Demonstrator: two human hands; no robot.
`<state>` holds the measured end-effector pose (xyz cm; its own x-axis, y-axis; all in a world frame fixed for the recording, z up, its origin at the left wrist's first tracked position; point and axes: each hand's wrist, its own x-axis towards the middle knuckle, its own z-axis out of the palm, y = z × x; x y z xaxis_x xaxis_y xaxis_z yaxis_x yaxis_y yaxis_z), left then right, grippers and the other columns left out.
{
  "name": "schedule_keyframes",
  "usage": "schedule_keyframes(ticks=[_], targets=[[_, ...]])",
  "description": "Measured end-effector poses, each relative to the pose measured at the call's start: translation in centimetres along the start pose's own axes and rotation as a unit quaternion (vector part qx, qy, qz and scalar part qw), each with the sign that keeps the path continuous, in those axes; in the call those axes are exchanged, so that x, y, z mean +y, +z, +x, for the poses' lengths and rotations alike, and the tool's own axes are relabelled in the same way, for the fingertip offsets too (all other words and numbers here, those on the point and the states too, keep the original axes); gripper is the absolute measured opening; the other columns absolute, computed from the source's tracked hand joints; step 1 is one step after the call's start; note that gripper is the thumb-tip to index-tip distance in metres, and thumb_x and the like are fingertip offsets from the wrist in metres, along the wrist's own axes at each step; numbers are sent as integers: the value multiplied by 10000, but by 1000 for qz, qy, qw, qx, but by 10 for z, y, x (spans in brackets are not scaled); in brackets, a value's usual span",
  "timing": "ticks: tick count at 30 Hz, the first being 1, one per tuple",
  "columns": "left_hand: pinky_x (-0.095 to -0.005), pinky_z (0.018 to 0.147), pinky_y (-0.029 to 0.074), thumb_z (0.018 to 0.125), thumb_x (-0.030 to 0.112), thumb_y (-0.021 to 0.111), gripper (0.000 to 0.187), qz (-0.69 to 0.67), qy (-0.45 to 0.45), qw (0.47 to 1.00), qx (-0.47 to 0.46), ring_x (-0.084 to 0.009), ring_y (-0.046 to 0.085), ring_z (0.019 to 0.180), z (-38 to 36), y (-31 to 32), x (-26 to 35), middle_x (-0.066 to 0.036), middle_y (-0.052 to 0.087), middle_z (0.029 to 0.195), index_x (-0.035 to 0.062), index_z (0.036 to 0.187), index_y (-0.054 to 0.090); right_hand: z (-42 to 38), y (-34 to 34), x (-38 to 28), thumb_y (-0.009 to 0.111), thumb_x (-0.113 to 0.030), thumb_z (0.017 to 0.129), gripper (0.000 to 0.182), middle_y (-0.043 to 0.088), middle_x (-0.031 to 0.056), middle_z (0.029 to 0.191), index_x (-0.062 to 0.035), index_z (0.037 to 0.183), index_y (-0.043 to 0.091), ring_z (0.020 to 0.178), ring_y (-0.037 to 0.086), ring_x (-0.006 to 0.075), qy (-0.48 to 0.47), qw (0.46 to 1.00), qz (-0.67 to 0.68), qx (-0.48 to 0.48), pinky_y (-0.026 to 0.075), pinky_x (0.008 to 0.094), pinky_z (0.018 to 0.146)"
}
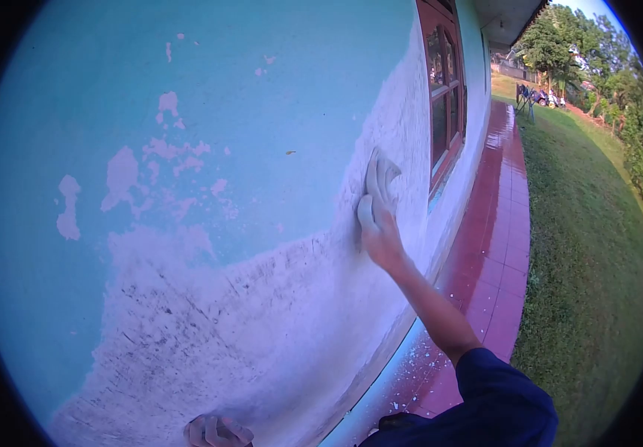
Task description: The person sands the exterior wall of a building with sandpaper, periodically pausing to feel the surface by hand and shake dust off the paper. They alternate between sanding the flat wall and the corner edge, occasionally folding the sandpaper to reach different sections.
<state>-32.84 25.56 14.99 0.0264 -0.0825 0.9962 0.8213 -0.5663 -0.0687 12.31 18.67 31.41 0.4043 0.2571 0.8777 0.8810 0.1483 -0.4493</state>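
My right hand (pixel 379 223) is raised against the wall (pixel 262 298), fingers wrapped round a pale, folded sheet (pixel 385 175) pressed to the whitish, bare plaster near the window. Its fingers look coated with white dust. At the bottom edge of the view my left hand (pixel 217 432) is near the lower wall, its fingers curled and dusty; what it holds, if anything, is hidden. Blue-green paint covers the upper and left wall, with pale patches where paint is gone. Dark streaks mark the lower whitish area.
A red-framed window (pixel 444 97) is in the wall at the upper right. Below runs a red tiled walkway (pixel 496 246) scattered with white flakes. Grass (pixel 582 261) lies beyond it, with a rack (pixel 526 100) and trees (pixel 552 52) farther off.
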Motion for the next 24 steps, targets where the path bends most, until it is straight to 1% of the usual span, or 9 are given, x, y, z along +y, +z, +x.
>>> schedule_keyframes(ticks=[5, 7, 11, 14, 15, 18, 19, 22, 24], targets=[[-362, 649, 420, 917, 384, 529, 237, -42, 5, 999, -8, -142, 502, 690, 1, -3, 0, 14, 506, 801, 177, 803, 551, 36, -17, 28, 328, -202, 1034, 634, 140, 260, 1679, 52, 1596, 182, 1553, 10, 473, 1, 999, 33, -2, 7, 495, 1251], [-375, 642, 420, 911, 386, 544, 231, -52, -1, 999, -14, -148, 504, 682, 5, -5, 2, 10, 510, 796, 180, 807, 565, 137, -57, 42, 282, -363, 1099, 636, 227, 173, 1681, -20, 1620, 155, 1551, 208, 279, 145, 985, 86, 41, 170, 309, 1237], [-400, 628, 420, 900, 390, 574, 221, -65, -27, 997, -24, -159, 508, 667, 10, -8, 3, 3, 519, 784, 187, 816, 592, 146, -51, 81, 283, -352, 1090, 628, 202, 202, 1681, 14, 1597, 221, 1560, 177, 323, 138, 985, 94, 45, 146, 321, 1248], [-419, 617, 420, 891, 392, 597, 213, -83, -221, 971, -27, -167, 512, 655, -2, -6, 1, -3, 526, 775, 191, 822, 613, -4, 2, 26, 337, -222, 1027, 664, 99, 232, 1696, -11, 1626, 142, 1553, 58, 474, 24, 999, -24, 16, 56, 616, 1207], [-436, 649, 426, 895, 424, 596, 245, -74, -19, 997, -17, -194, 543, 716, 32, -7, 16, -28, 535, 814, 184, 859, 631, -55, 12, -6, 332, -218, 1009, 668, 94, 221, 1700, -13, 1623, 167, 1541, 38, 513, 70, 997, -15, -39, 16, 660, 1184], [-438, 739, 426, 894, 498, 616, 342, -99, -21, 994, -50, -267, 560, 870, 9, -8, 4, -82, 534, 905, 166, 968, 650, -40, 1, -12, 326, -257, 1020, 671, 93, 213, 1703, -20, 1627, 164, 1555, 48, 471, 110, 990, -58, -65, -33, 685, 1164], [-435, 750, 427, 894, 497, 626, 341, -118, -166, 978, -54, -264, 562, 872, 17, -9, 12, -77, 539, 909, 165, 970, 651, 14, -15, -1, 314, -298, 1037, 676, 94, 206, 1705, -18, 1628, 143, 1571, 55, 405, 139, 989, -26, -29, -82, 710, 1137], [-430, 783, 429, 898, 491, 649, 337, -134, -314, 938, -60, -259, 566, 884, 27, -13, 40, -66, 554, 927, 163, 975, 656, 169, -66, 66, 308, -398, 1064, 665, 276, 231, 1646, 16, 1583, 276, 1538, 244, 328, 201, 975, 79, 48, 147, 484, 1205], [-430, 807, 428, 904, 483, 658, 329, -109, -15, 993, -41, -259, 567, 899, 21, -8, 10, -62, 564, 946, 162, 975, 659, 196, -77, 73, 305, -431, 1069, 674, 334, 238, 1617, 27, 1563, 317, 1516, 309, 310, 264, 958, 109, 20, 250, 367, 1202]])
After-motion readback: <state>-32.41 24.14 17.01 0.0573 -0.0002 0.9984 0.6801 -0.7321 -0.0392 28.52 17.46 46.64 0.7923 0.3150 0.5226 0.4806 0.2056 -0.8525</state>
